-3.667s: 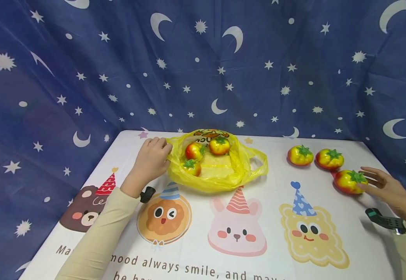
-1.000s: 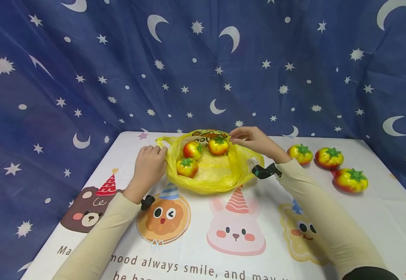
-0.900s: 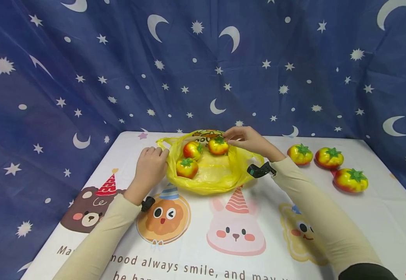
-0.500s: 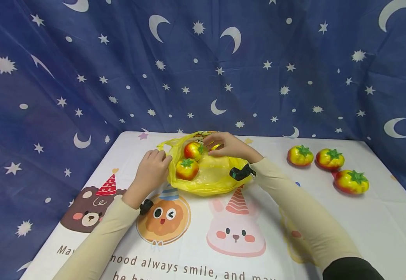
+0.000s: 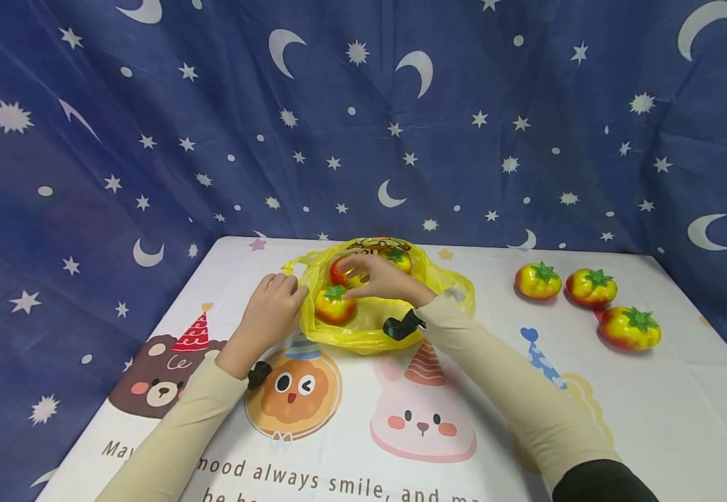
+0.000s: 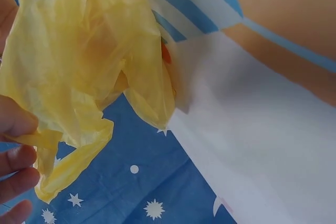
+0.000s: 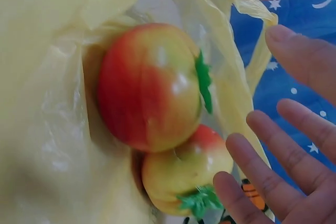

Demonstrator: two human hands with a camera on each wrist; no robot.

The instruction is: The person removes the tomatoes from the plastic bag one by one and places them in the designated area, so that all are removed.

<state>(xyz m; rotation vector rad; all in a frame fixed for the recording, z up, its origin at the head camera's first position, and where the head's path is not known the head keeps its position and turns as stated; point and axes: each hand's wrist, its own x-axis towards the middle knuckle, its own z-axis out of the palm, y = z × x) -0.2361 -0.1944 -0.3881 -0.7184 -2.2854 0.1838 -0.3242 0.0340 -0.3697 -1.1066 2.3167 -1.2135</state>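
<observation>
A yellow plastic bag lies with its mouth open on the table, three toy tomatoes inside. My left hand pinches the bag's left edge by its handle; the left wrist view shows a yellow strip between thumb and fingers. Over the bag's mouth hangs my right hand, fingers spread and nothing held. Just beyond its fingertips is the front-left toy tomato. Another toy tomato is partly hidden behind the fingers, and the third toy tomato sits at the back right.
Three more toy tomatoes lie grouped on the right of the table. A white cloth with cartoon prints covers the table. Behind it hangs a blue star-and-moon curtain.
My right hand has come from the toy tomatoes at the right to the bag, then passed leftward over its mouth. My left hand stays at the bag's edge.
</observation>
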